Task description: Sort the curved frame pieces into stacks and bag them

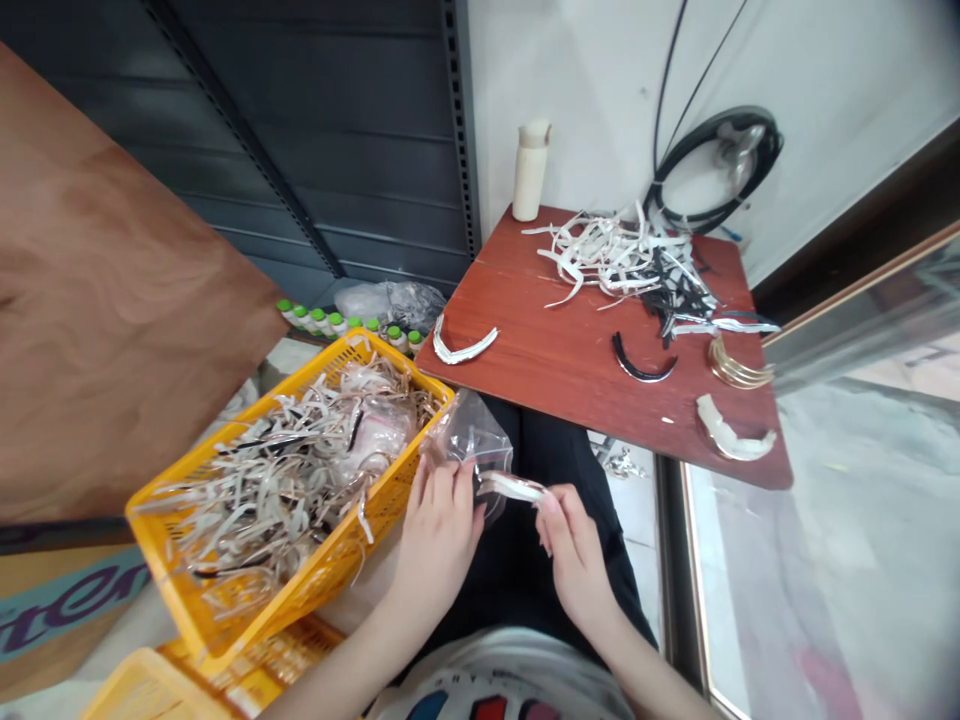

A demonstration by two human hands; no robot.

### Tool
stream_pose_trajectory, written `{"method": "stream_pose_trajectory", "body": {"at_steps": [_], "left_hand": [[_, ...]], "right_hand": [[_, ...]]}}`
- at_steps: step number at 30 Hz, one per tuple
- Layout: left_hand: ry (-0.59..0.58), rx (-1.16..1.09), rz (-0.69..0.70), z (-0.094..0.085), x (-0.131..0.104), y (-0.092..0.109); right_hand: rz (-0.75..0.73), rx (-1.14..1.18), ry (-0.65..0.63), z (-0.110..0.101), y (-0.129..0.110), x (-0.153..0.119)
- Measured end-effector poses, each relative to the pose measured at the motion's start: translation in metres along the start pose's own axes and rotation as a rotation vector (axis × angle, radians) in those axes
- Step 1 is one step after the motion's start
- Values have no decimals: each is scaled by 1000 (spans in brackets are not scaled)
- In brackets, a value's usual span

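Note:
My left hand (441,525) is closed on a clear plastic bag (471,428) over my lap. In my right hand (576,552), pinched between thumb and fingers, is one end of a white strip with a coppery, shiny edge (517,487). Its other end reaches the mouth of the bag, beside my left fingers; whether it is inside I cannot tell. Just left of my left hand stands a yellow crate (390,490), heaped with white, black and coppery strips (277,460) and some clear bagging.
A red-brown table (540,350) ahead bears a tangled heap of white strips (600,255), black strips (679,285), and curved bundles in white (461,350), black (641,370) and gold (739,370). A pale bottle (531,172) stands behind. Green-capped bottles (319,320) line the floor.

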State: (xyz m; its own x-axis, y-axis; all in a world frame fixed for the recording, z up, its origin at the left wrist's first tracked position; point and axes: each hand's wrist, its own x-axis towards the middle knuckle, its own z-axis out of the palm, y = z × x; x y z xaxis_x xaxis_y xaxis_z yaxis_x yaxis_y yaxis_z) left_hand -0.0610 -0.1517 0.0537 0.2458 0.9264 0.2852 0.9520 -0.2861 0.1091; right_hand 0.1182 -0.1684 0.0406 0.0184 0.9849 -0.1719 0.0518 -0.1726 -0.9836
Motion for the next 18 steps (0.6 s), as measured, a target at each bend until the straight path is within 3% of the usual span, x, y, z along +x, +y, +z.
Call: {"method": "stream_pose_trajectory", "body": {"at_steps": [4, 10, 14, 18], "left_hand": [[28, 8, 96, -5, 0, 16], [79, 37, 237, -1, -9, 41], [77, 17, 277, 16, -22, 54], [42, -156, 363, 27, -32, 54]], "right_hand": [[-32, -48, -45, 10, 3, 2], [24, 124, 126, 21, 4, 12], [314, 475, 156, 18, 3, 18], [590, 739, 137, 15, 4, 21]]}}
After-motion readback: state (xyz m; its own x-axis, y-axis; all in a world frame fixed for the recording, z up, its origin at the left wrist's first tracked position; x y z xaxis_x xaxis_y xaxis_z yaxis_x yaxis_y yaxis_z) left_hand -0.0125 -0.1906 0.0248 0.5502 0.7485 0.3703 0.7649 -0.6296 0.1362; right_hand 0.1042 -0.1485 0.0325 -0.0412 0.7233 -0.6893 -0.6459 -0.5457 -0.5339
